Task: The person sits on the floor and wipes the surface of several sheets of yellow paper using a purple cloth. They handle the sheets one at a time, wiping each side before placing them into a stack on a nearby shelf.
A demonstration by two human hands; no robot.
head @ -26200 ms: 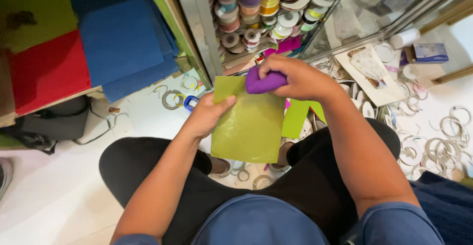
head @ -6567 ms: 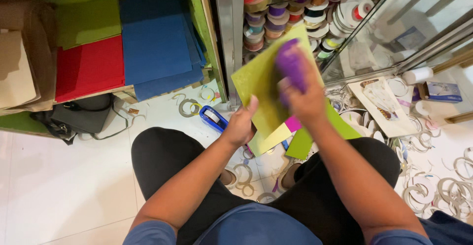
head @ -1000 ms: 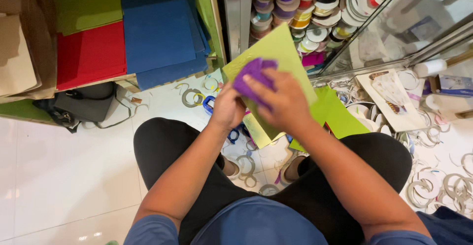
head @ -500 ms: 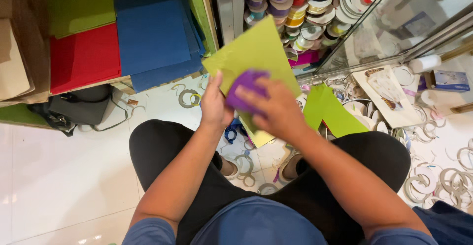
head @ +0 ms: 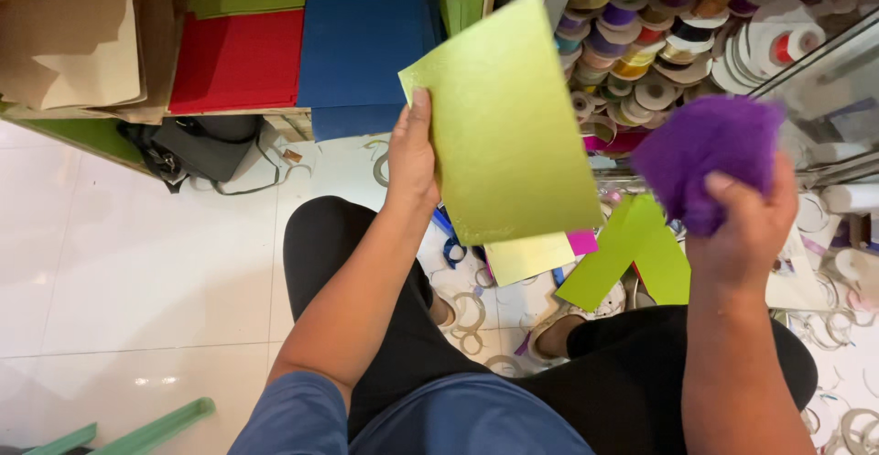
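A white tiled floor (head: 137, 272) spreads under the seated person, littered at the right with empty tape rings (head: 472, 313). Far left, red, blue and green felt sheets (head: 366, 43) lie stacked on a shelf; far right, ribbon spools (head: 641, 43) fill a glass cabinet. The left hand (head: 412, 157) pinches the left edge of a glittery lime-green sheet (head: 508, 125), held up and tilted, its grip closed. Well apart to the right, the right hand (head: 746, 231) has its grip closed around a purple fluffy cloth (head: 705, 148).

Craft shop; ribbon spools (head: 641, 34); stacked felt sheets (head: 275, 52)
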